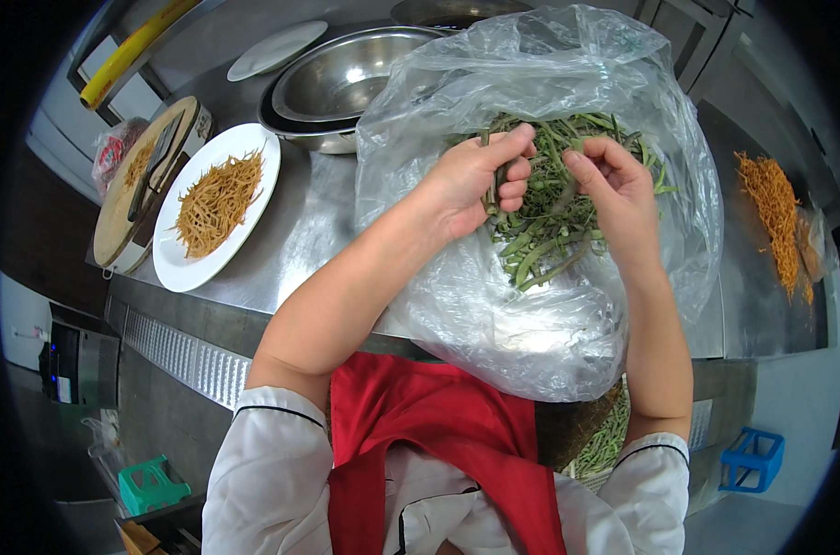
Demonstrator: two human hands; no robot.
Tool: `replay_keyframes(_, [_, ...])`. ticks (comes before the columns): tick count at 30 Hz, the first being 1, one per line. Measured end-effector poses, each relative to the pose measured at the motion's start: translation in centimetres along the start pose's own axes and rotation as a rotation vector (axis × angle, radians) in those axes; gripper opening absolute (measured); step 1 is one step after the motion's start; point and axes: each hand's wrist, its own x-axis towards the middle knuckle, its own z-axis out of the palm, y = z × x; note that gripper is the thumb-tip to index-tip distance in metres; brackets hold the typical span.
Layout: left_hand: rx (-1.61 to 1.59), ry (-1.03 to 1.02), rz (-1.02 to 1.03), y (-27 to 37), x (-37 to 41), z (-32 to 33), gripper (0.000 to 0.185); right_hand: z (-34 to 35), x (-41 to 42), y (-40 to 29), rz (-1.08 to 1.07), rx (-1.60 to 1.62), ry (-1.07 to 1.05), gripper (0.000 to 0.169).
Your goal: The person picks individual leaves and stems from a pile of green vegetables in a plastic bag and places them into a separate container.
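Before me a clear plastic bag [454, 291] lies spread on the steel counter, its mouth wide. In it is a heap of dried-looking green bean pods [548, 229] mixed with thin stems and scraps. My left hand [485, 173] is curled around a few dark green bean pods [490, 198], whose ends stick out above and below the fist. Over the right side of the heap, my right hand [617, 184] pinches a small green piece [577, 145] between thumb and forefinger. Its other fingers are bent inward.
Left of the bag stand nested steel bowls [350, 76], a white oval plate [267, 156] of brown shreds, and a round chopping board [114, 215] bearing a cleaver [157, 163]. Orange shreds [773, 215] lie at right. Below are a basket of green beans [603, 444] and a blue stool [752, 458].
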Motion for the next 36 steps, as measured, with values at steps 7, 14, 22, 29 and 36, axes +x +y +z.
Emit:
replay_keyframes(7, [0.47,-0.09,0.213,-0.3,-0.6,1.0,0.016,0.3,-0.3,-0.2,0.079,0.089,-0.101,0.013])
replay_keyframes(14, [0.421,-0.091,0.21,-0.2,-0.7,0.8,0.017,-0.2,0.1,-0.3,-0.009,0.109,-0.062,0.017])
replay_keyframes(22, [0.455,-0.123,0.169,-0.2,-0.8,0.9,0.018,-0.3,0.2,-0.4,-0.038,0.056,-0.063,0.008])
replay_keyframes(29, [0.378,-0.198,0.111,-0.4,-0.7,0.7,0.014,0.0,-0.1,0.0,-0.063,0.003,-0.09,0.006])
replay_keyframes(36, [0.208,-0.075,0.14,0.6,-0.5,-0.1,0.013,-0.8,0.1,-0.3,-0.11,-0.031,-0.07,0.008])
